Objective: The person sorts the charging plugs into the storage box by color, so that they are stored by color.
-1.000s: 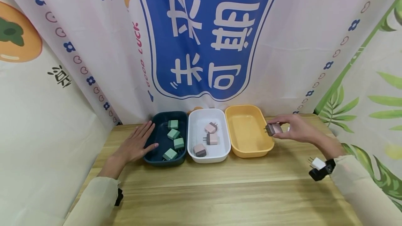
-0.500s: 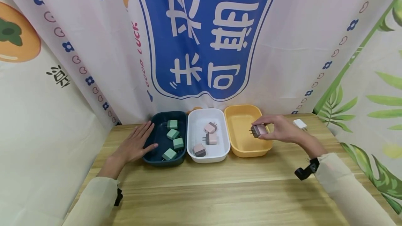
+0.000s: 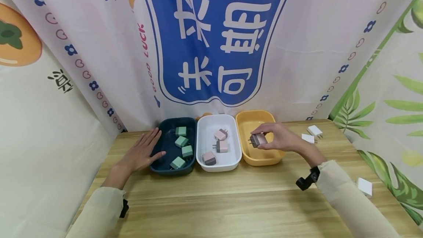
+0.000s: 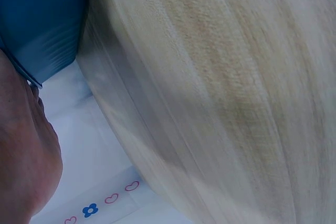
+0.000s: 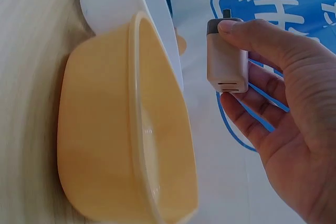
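Observation:
My right hand (image 3: 275, 137) pinches a pink and grey charger plug (image 5: 227, 59) between thumb and fingertips, holding it over the yellow bin (image 3: 261, 160). The plug's prongs point left in the head view. Left of that bin stands a white bin (image 3: 219, 166) holding 3 pink and grey charger plugs (image 3: 222, 146). My left hand (image 3: 140, 153) rests with straight fingers on the left rim of a dark blue bin (image 3: 173, 172), where several green charger plugs (image 3: 181, 141) lie. In the left wrist view only part of that hand shows beside the bin's outer wall.
White charger plugs lie on the wooden table (image 3: 211, 205) at the right: one plug (image 3: 315, 131) near the back edge, another plug (image 3: 308, 138) just before it, and a third plug (image 3: 364, 187) by the right sleeve. A printed curtain (image 3: 297, 65) hangs behind the bins.
My right hand has carried the pink and grey plug leftward, from beside the yellow bin to over it. White plugs at the right have come into sight. The left hand has stayed put.

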{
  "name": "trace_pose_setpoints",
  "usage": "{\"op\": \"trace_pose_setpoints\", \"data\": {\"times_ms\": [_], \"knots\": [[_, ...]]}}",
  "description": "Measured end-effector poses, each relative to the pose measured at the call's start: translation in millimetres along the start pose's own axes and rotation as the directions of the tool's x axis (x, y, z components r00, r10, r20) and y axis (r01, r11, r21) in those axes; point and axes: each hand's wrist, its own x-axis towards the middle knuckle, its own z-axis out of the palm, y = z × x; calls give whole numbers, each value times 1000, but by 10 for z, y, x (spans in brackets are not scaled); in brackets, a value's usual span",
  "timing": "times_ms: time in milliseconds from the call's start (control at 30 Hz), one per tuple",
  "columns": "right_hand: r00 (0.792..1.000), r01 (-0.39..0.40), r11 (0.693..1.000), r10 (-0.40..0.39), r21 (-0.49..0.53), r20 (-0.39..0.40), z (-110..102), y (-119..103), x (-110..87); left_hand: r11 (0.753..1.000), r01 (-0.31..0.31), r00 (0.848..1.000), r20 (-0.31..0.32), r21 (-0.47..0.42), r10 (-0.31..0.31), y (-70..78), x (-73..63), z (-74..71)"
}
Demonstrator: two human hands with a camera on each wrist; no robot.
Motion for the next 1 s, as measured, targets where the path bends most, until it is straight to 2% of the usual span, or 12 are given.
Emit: {"op": "trace_pose_setpoints", "data": {"times_ms": [167,500,767,1000], "knots": [[1000,14,999,-14,30,7,87,-62,78,1000,2,1000,2,-11,-2,8,-2,4],[998,64,996,-64,64,-5,299,-112,239,1000,29,998,48,-1,-28,-12,23,-10],[999,-7,988,0,152,43,467,-184,325,1000,25,999,49,-7,-25,-40,32,10],[1000,-17,988,14,156,23,629,-220,415,1000,26,999,45,-16,-25,-40,25,15]]}}
